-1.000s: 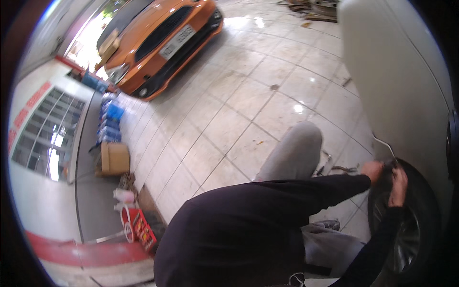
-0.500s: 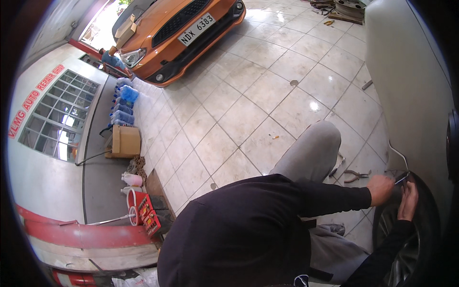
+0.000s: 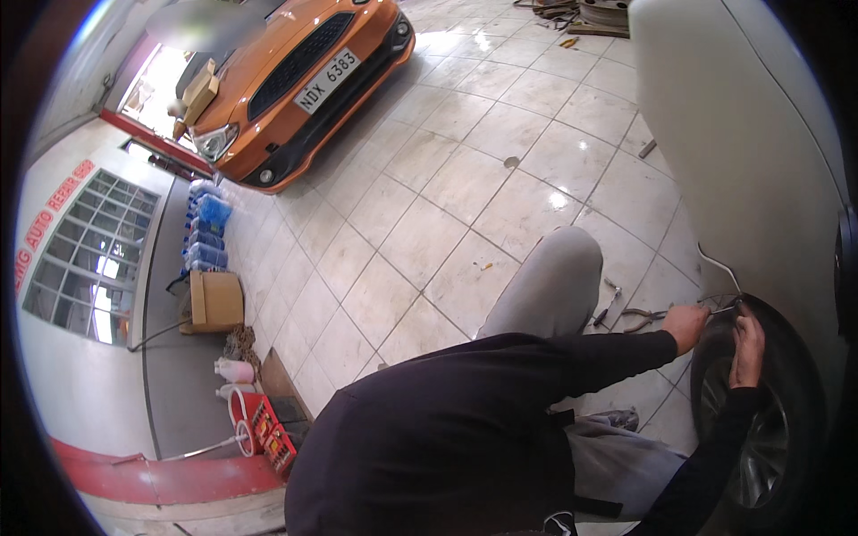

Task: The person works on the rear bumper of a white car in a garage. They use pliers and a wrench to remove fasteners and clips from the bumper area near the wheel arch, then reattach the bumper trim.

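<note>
My left hand (image 3: 686,328) is closed round the handle end of a slim metal hand tool (image 3: 722,309), whose shiny shaft points right to a dark end. Its exact kind is too small to tell. My right hand (image 3: 747,350) is upright at that dark end, fingers together by the top of the black tyre (image 3: 786,344); whatever they pinch is hidden. From the same spot a bent metal rod (image 3: 719,261) rises along the pale car body panel (image 3: 742,152). Pliers (image 3: 642,320) lie on the floor just left of my left hand.
Beside my grey-trousered knee (image 3: 559,277) lies another metal hand tool (image 3: 609,304). An orange car (image 3: 295,89) is parked at the far left. Along the left wall are blue-tinted bottles (image 3: 210,232), a cardboard box (image 3: 214,302) and a red tool case (image 3: 271,433).
The whole view has shifted, so the scene sits further left. The tool in my left hand lies flatter than before. Both hands stay by the top of the tyre.
</note>
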Tool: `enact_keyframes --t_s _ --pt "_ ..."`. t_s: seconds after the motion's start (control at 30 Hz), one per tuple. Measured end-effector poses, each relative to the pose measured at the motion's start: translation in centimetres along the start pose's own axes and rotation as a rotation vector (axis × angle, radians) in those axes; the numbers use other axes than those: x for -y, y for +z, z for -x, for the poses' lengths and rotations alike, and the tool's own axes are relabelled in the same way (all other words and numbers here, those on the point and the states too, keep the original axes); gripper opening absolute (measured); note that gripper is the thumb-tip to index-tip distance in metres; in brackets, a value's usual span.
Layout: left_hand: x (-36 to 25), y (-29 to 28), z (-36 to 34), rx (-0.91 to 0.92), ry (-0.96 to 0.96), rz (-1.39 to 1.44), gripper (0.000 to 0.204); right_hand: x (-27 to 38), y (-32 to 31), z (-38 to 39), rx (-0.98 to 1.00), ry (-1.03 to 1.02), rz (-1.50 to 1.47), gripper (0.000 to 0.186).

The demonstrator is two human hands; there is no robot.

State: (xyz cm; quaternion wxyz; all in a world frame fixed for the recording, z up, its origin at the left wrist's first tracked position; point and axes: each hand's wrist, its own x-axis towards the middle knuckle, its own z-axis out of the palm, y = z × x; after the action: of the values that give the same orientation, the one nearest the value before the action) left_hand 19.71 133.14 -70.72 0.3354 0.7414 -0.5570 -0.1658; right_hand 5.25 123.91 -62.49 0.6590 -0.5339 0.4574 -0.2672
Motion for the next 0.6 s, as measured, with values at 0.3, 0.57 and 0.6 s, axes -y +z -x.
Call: enact_keyframes --t_s 0.3,0.57,0.6 --pt "-3.9 -7.7 1.9 0.051 0.081 -0.088 0.011 0.5 0.8 0.1 0.004 -0.002 -0.044 0.047" --pt "2.7 4.6 -5.4 -0.189 -0.015 -0.128 0.011 3.2 5.2 0.1 -0.046 -0.255 0.011 0.029" --pt "1.5 4.8 -6.6 -0.154 -0.021 -0.125 0.013 3.1 4.0 -0.3 -0.006 -0.225 0.056 0.042"
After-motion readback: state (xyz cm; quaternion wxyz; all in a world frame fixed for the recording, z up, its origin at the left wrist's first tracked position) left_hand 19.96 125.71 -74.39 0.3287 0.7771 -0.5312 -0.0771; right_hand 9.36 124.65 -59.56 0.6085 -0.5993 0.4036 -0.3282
